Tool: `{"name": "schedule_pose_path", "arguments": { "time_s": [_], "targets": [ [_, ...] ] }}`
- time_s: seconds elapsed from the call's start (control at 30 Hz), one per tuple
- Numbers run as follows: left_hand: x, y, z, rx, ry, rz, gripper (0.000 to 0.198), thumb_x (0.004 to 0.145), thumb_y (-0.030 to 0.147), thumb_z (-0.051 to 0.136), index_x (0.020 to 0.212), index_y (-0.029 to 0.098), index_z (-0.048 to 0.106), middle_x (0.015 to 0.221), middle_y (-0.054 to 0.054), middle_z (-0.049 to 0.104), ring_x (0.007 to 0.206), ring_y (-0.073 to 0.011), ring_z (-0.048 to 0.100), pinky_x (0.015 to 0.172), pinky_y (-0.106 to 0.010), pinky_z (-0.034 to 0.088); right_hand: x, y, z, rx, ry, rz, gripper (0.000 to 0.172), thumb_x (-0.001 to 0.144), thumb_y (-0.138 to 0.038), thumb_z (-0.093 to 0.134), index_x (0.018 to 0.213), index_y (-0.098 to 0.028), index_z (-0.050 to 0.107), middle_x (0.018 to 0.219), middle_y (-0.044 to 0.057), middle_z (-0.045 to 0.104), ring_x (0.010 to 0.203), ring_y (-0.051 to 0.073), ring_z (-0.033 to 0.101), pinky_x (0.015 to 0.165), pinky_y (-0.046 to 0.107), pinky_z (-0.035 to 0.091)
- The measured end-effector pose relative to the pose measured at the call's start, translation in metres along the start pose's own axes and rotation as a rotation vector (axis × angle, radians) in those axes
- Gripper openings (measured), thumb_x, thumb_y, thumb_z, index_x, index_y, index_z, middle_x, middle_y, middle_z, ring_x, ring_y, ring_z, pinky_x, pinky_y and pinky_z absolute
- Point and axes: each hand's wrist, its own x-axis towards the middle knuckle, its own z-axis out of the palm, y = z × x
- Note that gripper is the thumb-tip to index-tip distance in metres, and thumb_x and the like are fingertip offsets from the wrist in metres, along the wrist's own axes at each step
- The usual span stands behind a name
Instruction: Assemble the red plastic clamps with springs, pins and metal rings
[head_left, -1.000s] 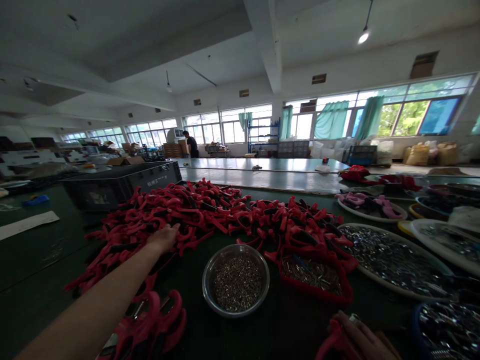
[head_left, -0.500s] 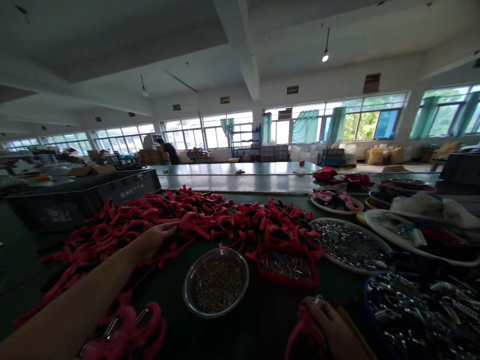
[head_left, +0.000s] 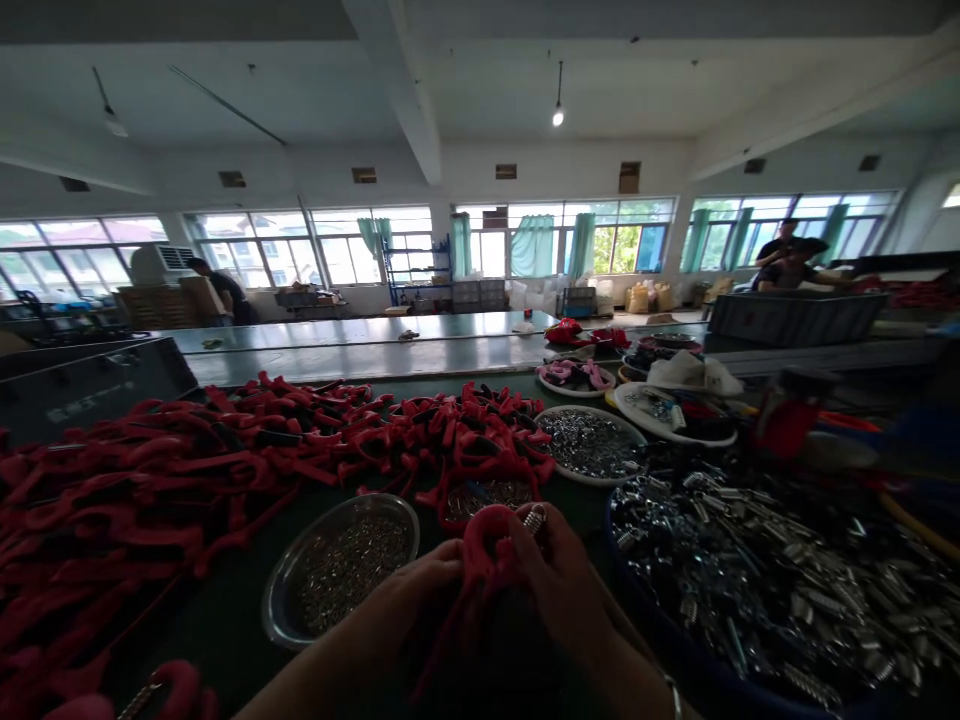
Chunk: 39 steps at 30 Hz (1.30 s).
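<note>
Red looped plastic handle (head_left: 476, 555): likely light, stiff; grasp far loop (head_left: 484, 516). Pinched by right hand (head_left: 564, 572); cannot tell grip of left hand (head_left: 411, 590).

A heap of handles (head_left: 187, 470) lies left; beside it a bowl (head_left: 276, 590); then one handle (head_left: 480, 562) — then a tub (head_left: 611, 525).

The left hand (head_left: 416, 590) had left the heap of red handles (head_left: 187, 470) and met the right hand (head_left: 562, 575) at a looped red handle (head_left: 480, 570); the view had turned rightward.
</note>
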Motion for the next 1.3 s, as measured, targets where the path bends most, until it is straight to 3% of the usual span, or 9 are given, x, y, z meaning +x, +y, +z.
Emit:
{"name": "schedule_pose_path", "arguments": {
  "time_s": [0.13, 0.33, 0.43, 0.57, 0.7, 0.83, 1.0, 1.1, 1.3],
  "targets": [
    [0.010, -0.021, 0.016, 0.005, 0.146, 0.007, 0.033, 0.071, 0.041, 0.059, 0.096, 0.019, 0.060, 0.067, -0.002, 0.062, 0.062, -0.0154, 0.060, 0.058, -0.025, 0.047, -0.008, -0.002, -0.003, -0.092, -0.069, -0.024, 0.025, 0.084, -0.041, 0.051, 0.075, -0.018, 0.049, 0.062, -0.004, 0.049, 0.055, 0.010, 0.045, 0.050, 0.021, 0.039],
    [0.015, -0.032, 0.034, -0.006, 0.386, 0.105, 0.042, 0.072, 0.055, 0.056, 0.090, 0.017, 0.057, 0.054, 0.005, 0.053, 0.044, -0.0084, 0.047, 0.044, -0.019, 0.039, -0.022, -0.005, -0.008, -0.148, -0.073, 0.003, 0.024, 0.085, -0.041, 0.049, 0.077, -0.019, 0.049, 0.064, -0.004, 0.048, 0.056, 0.011, 0.046, 0.051, 0.022, 0.039],
    [0.014, -0.035, 0.038, 0.034, 0.411, 0.182, 0.047, 0.073, 0.053, 0.057, 0.105, 0.019, 0.053, 0.062, 0.004, 0.057, 0.053, -0.0096, 0.053, 0.052, -0.019, 0.043, -0.026, -0.009, -0.008, -0.176, -0.067, 0.000, 0.024, 0.086, -0.041, 0.047, 0.077, -0.019, 0.048, 0.063, -0.004, 0.050, 0.055, 0.011, 0.047, 0.051, 0.022, 0.039],
    [0.014, -0.040, 0.040, 0.282, 0.464, 0.339, 0.048, 0.078, 0.052, 0.052, 0.115, 0.022, 0.051, 0.083, -0.001, 0.063, 0.075, -0.0138, 0.058, 0.069, -0.022, 0.046, -0.028, -0.013, -0.007, -0.319, -0.037, -0.056, 0.023, 0.085, -0.038, 0.047, 0.072, -0.020, 0.047, 0.062, -0.003, 0.051, 0.055, 0.012, 0.047, 0.052, 0.023, 0.039],
    [0.015, -0.042, 0.042, 0.443, 0.453, 0.459, 0.040, 0.084, 0.047, 0.045, 0.115, 0.022, 0.052, 0.103, -0.005, 0.062, 0.095, -0.0176, 0.056, 0.083, -0.024, 0.042, -0.026, -0.012, -0.007, -0.406, -0.061, -0.102, 0.021, 0.086, -0.036, 0.046, 0.072, -0.020, 0.046, 0.061, -0.002, 0.052, 0.056, 0.012, 0.047, 0.053, 0.023, 0.037],
    [0.015, -0.039, 0.042, 0.451, 0.400, 0.451, 0.039, 0.084, 0.047, 0.045, 0.112, 0.022, 0.054, 0.104, -0.005, 0.062, 0.096, -0.0197, 0.056, 0.085, -0.027, 0.042, -0.020, -0.010, -0.010, -0.451, -0.095, -0.134, 0.022, 0.088, -0.035, 0.043, 0.072, -0.020, 0.046, 0.062, -0.002, 0.053, 0.056, 0.012, 0.048, 0.053, 0.023, 0.036],
    [0.017, -0.029, 0.034, 0.365, 0.272, 0.306, 0.056, 0.078, 0.062, 0.042, 0.104, 0.016, 0.061, 0.088, -0.005, 0.065, 0.085, -0.0197, 0.058, 0.075, -0.027, 0.045, -0.018, -0.005, -0.011, -0.522, -0.209, -0.205, 0.020, 0.091, -0.031, 0.039, 0.082, -0.019, 0.051, 0.073, 0.002, 0.060, 0.065, 0.014, 0.053, 0.060, 0.025, 0.038],
    [0.020, -0.030, 0.029, 0.337, 0.299, 0.289, 0.059, 0.077, 0.064, 0.041, 0.098, 0.014, 0.063, 0.073, -0.003, 0.064, 0.072, -0.0173, 0.058, 0.066, -0.025, 0.044, -0.019, -0.002, -0.010, -0.541, -0.235, -0.191, 0.021, 0.091, -0.032, 0.037, 0.089, -0.018, 0.052, 0.079, 0.005, 0.061, 0.072, 0.016, 0.056, 0.066, 0.027, 0.040],
    [0.020, -0.044, 0.029, 0.252, 0.336, 0.313, 0.052, 0.078, 0.060, 0.043, 0.094, 0.015, 0.063, 0.073, -0.002, 0.063, 0.068, -0.0152, 0.057, 0.064, -0.024, 0.043, -0.016, -0.005, -0.013, -0.472, -0.402, -0.099, 0.023, 0.092, -0.035, 0.037, 0.091, -0.019, 0.053, 0.083, 0.003, 0.063, 0.074, 0.016, 0.058, 0.066, 0.026, 0.042]
  ]
}}
